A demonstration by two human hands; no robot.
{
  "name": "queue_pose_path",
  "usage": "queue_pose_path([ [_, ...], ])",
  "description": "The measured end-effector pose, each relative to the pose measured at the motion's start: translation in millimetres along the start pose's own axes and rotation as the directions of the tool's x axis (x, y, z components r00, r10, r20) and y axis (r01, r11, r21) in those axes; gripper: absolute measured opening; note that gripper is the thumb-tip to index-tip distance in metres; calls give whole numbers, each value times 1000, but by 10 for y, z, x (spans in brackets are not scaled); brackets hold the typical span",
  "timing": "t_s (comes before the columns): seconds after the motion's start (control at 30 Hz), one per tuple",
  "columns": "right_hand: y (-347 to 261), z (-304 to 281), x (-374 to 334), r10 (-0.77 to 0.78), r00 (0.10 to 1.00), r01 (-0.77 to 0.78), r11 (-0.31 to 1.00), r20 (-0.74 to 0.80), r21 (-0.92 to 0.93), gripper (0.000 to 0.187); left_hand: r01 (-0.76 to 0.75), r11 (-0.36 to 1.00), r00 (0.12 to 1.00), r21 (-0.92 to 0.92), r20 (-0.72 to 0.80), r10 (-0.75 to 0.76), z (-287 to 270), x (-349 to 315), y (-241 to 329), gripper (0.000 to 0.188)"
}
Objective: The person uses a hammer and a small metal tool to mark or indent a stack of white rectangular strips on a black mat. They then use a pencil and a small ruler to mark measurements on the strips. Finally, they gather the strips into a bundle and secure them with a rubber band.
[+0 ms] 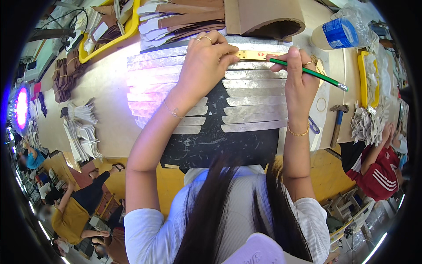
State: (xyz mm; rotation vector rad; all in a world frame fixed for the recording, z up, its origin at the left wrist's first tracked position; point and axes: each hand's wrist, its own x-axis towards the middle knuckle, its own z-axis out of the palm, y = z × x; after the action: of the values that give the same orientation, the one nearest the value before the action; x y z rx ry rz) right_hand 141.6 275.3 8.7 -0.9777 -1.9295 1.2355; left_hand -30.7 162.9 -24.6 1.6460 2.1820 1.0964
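Observation:
My left hand [206, 59] is closed, its thumb and fingertips pinching the left end of a narrow yellow strip [252, 55] with red marks. The strip lies across the far end of a column of silvery grey strips [255, 101] on a black board [215, 145]. A second column of silvery strips [151, 79] lies to the left, partly hidden by my left forearm. In my right hand [301, 79] is a green pencil [307, 70]. Its point is at the yellow strip's lower edge, and its eraser end slants down to the right.
Brown and white cut pieces [189, 17] and a rolled brown sheet [263, 17] lie beyond the board. Yellow trays [132, 26] stand left and right. A hammer [338, 121], a blue-labelled jar [336, 34] and bundled white pieces [83, 132] are on the table. Other people sit nearby.

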Motion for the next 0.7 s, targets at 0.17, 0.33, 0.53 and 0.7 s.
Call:
queue_pose_path([
  [0.17,0,-8,-57,28,1000,-28,1000,-4,-2,41,20,1000,999,2,44,-20,24,10,-54,17],
  [0.33,6,-17,-63,16,1000,-16,1000,-6,12,43,34,999,996,28,77,-36,14,20,-49,20],
  [0.53,-24,-26,-83,36,999,-36,999,-5,25,39,22,1000,998,5,56,-22,26,24,-45,17],
  [0.7,5,-35,-101,31,1000,-31,999,6,23,40,33,999,997,34,73,-35,9,21,-24,20],
])
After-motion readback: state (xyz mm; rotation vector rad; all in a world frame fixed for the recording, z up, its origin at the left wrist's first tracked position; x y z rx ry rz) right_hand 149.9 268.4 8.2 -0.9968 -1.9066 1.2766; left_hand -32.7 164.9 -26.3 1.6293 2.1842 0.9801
